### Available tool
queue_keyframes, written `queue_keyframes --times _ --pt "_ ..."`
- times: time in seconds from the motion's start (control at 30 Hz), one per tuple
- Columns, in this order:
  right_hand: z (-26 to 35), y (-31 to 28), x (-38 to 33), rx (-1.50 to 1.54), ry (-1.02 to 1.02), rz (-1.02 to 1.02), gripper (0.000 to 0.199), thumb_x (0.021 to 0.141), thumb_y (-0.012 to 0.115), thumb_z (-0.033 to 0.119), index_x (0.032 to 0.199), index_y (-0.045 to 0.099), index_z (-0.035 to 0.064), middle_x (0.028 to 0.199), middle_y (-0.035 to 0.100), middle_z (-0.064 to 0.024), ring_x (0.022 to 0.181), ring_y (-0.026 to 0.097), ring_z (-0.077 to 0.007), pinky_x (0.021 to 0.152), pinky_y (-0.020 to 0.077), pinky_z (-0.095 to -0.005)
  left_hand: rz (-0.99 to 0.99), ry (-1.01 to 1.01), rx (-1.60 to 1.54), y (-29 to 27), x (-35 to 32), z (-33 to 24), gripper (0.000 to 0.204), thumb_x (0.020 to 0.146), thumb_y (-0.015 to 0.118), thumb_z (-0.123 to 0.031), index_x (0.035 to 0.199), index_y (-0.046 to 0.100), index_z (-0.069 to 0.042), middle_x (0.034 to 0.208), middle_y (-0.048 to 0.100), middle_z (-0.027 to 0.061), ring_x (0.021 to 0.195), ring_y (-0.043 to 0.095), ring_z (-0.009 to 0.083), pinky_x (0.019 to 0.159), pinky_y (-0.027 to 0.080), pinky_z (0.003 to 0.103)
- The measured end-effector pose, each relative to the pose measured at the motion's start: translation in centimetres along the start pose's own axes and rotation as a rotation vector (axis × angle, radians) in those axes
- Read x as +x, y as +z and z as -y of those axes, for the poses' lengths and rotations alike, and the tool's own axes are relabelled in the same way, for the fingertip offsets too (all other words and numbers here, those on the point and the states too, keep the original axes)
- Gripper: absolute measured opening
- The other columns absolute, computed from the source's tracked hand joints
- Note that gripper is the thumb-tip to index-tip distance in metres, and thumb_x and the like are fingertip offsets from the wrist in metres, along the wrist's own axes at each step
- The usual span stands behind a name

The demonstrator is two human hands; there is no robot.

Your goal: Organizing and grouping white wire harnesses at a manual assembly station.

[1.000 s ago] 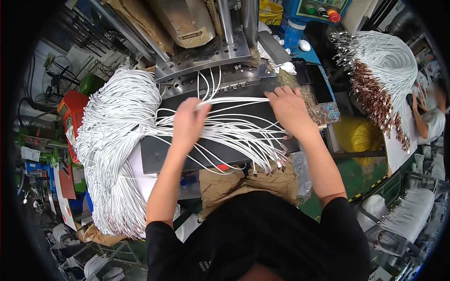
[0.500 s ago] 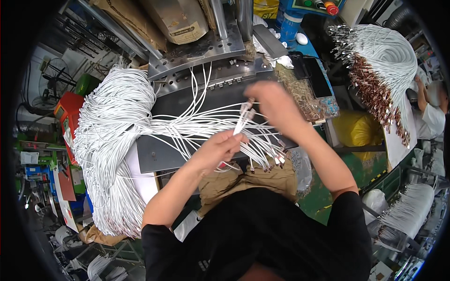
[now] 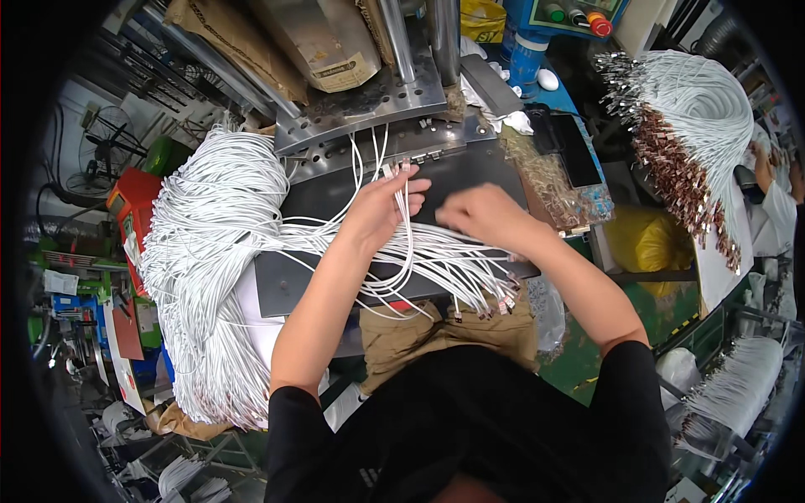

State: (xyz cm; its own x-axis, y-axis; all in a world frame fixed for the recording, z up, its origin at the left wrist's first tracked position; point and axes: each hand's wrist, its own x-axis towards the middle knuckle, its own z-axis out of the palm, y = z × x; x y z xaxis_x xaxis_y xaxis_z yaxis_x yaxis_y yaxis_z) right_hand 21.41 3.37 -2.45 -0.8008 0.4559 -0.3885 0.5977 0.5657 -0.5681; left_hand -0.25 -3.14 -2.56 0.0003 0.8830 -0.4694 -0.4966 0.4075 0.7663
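Several white cables (image 3: pixel 408 243) hang from my left hand (image 3: pixel 381 205), which pinches them close to their plug ends near the metal fixture (image 3: pixel 411 157). To the right, my right hand (image 3: pixel 486 215) is half curled above the cable bundle; motion smears its fingers, so whether it holds anything is unclear. Under both hands a spread of white cables (image 3: pixel 457 267) runs across the dark plate (image 3: pixel 289 285), their copper-coloured and silver plug ends fanned out at the near right. From the fixture, a few cables (image 3: pixel 356 159) trail down toward the bundle.
A large heap of white cables (image 3: pixel 210 201) lies at left. A press frame (image 3: pixel 360 117) with steel columns rises ahead. A dark phone-like slab (image 3: pixel 577 151) and metal scraps (image 3: pixel 545 168) lie right. Coiled cables (image 3: pixel 692 109) and a yellow bag (image 3: pixel 646 235) are farther right, with another person's arm beyond.
My left hand has moved up toward the fixture with its cables. The right hand has come down and away from the plug ends, which were near it before.
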Motion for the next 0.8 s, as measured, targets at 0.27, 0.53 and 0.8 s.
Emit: queue_keyframes --times 0.27,0.53,0.8 --pt "-4.2 -0.4 5.4 -0.488 -0.319 -0.802 0.048 0.080 0.067 0.014 0.126 0.063 0.0032 0.116 0.064 -0.0128 0.109 0.060 -0.0325 0.090 0.0504 -0.0415 0.080 -0.012 0.011 -1.3 2.3 2.3 0.033 0.102 0.059 -0.020 0.127 0.061 0.001 0.107 0.070 0.0118 0.084 0.067 0.0150 0.079 0.056 0.028" --pt "-3.4 -0.5 3.0 0.413 -0.018 -0.535 0.038 0.089 0.058 0.017 0.123 0.064 -0.0009 0.081 0.063 -0.0078 0.067 0.061 -0.0196 0.064 0.0508 -0.0344 0.029 0.001 0.215 0.1 1.7 2.6 0.027 0.092 0.073 -0.020 0.107 0.071 0.002 0.090 0.070 0.0066 0.075 0.066 0.0127 0.069 0.054 0.025" --pt "-4.6 1.7 4.3 0.781 0.127 -0.659 0.039 0.090 0.053 0.028 0.115 0.070 0.0035 0.099 0.074 -0.0171 0.095 0.070 -0.0328 0.086 0.0517 -0.0400 0.025 -0.036 0.435 1.8 2.1 2.7 0.023 0.093 0.069 -0.019 0.102 0.074 0.001 0.079 0.066 0.0003 0.064 0.057 0.0079 0.059 0.043 0.021"
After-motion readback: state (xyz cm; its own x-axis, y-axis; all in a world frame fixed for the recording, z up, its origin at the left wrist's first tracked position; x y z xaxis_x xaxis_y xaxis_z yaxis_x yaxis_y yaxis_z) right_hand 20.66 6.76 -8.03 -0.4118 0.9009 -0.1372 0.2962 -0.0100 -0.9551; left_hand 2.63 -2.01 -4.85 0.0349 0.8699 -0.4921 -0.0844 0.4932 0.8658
